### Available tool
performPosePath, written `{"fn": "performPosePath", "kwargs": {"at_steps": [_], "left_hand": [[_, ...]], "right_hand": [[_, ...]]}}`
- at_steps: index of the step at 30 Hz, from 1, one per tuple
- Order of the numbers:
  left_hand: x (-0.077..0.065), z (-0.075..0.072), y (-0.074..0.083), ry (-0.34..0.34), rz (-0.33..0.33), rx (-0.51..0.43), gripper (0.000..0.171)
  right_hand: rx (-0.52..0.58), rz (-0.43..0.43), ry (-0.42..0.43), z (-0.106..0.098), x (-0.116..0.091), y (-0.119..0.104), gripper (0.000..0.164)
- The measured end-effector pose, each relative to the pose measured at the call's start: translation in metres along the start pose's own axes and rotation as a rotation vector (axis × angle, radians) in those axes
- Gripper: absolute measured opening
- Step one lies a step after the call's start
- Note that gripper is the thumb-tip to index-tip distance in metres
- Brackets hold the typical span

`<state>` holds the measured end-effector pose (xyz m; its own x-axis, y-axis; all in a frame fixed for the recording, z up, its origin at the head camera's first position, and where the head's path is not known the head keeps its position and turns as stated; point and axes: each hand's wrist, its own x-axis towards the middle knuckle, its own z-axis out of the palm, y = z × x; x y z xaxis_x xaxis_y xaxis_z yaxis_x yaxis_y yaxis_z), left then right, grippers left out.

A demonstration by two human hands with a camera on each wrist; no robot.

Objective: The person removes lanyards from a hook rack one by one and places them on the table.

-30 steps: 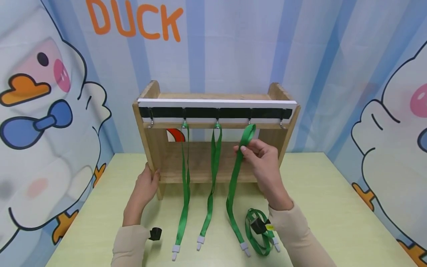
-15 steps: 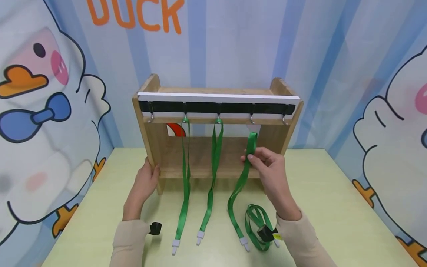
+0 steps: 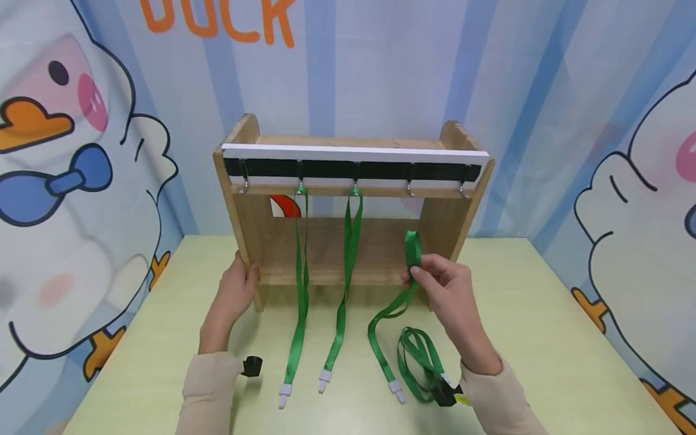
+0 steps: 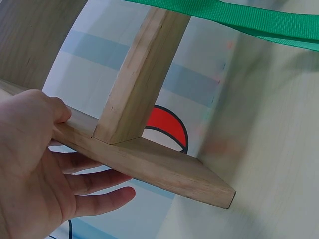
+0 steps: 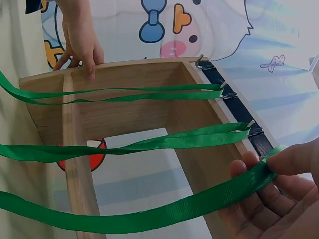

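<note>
My right hand (image 3: 443,287) pinches a green lanyard (image 3: 380,356) between thumb and fingers near its top loop. That loop stands up below a bare hook (image 3: 410,188), and the strap sags to a white clip (image 3: 396,391) over the table. Two more lanyards hang from hooks to the left, one near the left (image 3: 301,302) and one in the middle (image 3: 351,254). My left hand (image 4: 35,164) holds the side panel of a small wooden shelf (image 4: 164,172), thumb on the inner side and fingers along the outer side.
A coiled green lanyard (image 3: 415,362) lies on the table (image 3: 544,362) below my right wrist, partly hidden by a black wrist camera (image 3: 443,393). Bare hooks sit at both ends of the black strip (image 3: 328,169). Behind the shelf hangs a duck-print curtain (image 3: 380,72).
My right hand has moved down and slightly right, taking the lanyard loop from right at the fourth hook to well below it. The strap sags more. My left hand keeps its hold on the shelf.
</note>
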<state>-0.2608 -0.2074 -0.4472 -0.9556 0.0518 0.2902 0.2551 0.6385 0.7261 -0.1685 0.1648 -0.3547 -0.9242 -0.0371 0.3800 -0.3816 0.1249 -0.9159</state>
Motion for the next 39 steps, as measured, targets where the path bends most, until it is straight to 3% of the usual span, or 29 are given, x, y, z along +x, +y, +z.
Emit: {"fn": "performPosePath", "kwargs": {"at_steps": [8,24,32,39], "left_hand": [[0.000,0.001,-0.001,-0.008,-0.009,-0.004,0.051],[0.001,0.001,0.000,-0.019,-0.034,-0.013,0.052],[0.002,0.000,0.001,-0.016,-0.033,-0.010,0.052],[0.001,0.000,0.000,-0.025,-0.037,-0.012,0.053]], "right_hand": [[0.012,0.046,-0.048,0.004,-0.013,0.011,0.014],[0.111,0.281,-0.165,0.016,-0.050,0.046,0.016],[0.083,0.380,-0.192,0.015,-0.065,0.056,0.019],[0.132,0.494,-0.241,0.009,-0.077,0.060,0.017]]}}
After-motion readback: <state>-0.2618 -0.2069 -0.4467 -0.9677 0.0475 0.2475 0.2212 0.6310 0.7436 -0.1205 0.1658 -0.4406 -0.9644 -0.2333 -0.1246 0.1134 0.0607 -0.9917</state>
